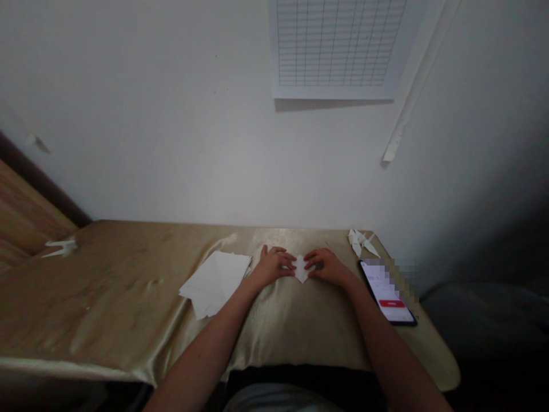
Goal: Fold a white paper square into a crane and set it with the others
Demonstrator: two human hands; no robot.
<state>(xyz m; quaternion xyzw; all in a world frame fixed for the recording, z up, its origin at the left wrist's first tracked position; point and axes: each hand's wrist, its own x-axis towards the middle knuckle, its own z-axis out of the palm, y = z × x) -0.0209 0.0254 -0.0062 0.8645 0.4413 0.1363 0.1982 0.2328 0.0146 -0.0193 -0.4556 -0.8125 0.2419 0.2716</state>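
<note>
A small folded piece of white paper (301, 269) lies on the gold cloth-covered table (128, 286), its point toward me. My left hand (274, 265) presses on its left side with curled fingers. My right hand (326, 265) presses its right side the same way. Both hands pinch the paper between them.
A stack of white paper sheets (215, 282) lies left of my hands. A lit phone (387, 293) rests at the right. Folded white paper figures (362, 242) sit at the far right corner by the wall. More white paper bits (60, 247) lie far left. A grid chart (337, 48) hangs on the wall.
</note>
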